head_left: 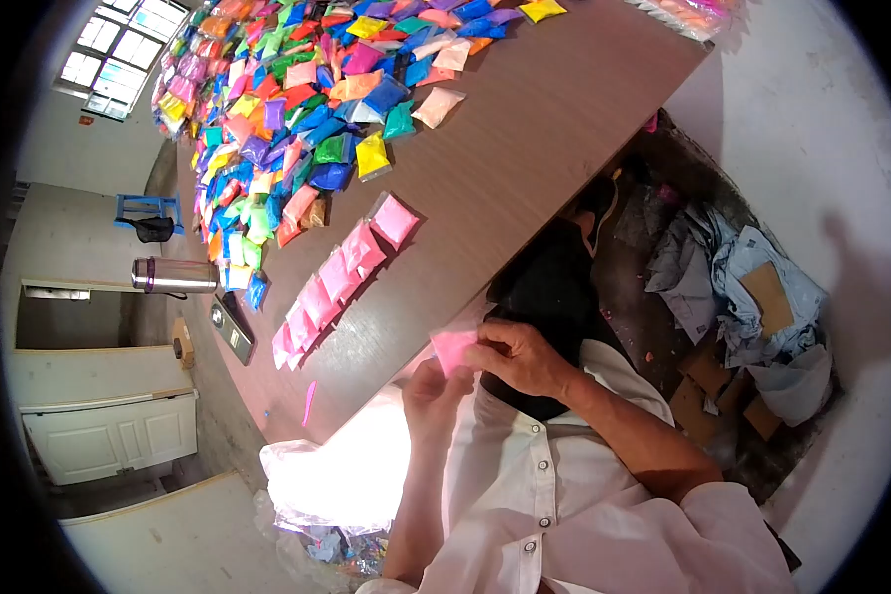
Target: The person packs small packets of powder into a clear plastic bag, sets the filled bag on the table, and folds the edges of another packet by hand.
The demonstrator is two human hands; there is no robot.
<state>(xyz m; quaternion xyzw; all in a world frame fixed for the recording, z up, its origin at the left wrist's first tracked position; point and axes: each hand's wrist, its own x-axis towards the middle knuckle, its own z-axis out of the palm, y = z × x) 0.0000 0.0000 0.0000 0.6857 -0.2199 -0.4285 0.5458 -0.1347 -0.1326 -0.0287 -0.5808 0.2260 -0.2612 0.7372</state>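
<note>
Currently, head view: pink packet [452,348] pinched between fingertips of left hand [434,396] and right hand [521,358], just beside the tabletop's [525,119] near edge; row of pink packets [339,274] lies inward from that edge.

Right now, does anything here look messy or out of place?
Yes: crumpled wrapping and brown cardboard lie heaped between the table and wall, untidy against the neat row of pink packets.
</note>
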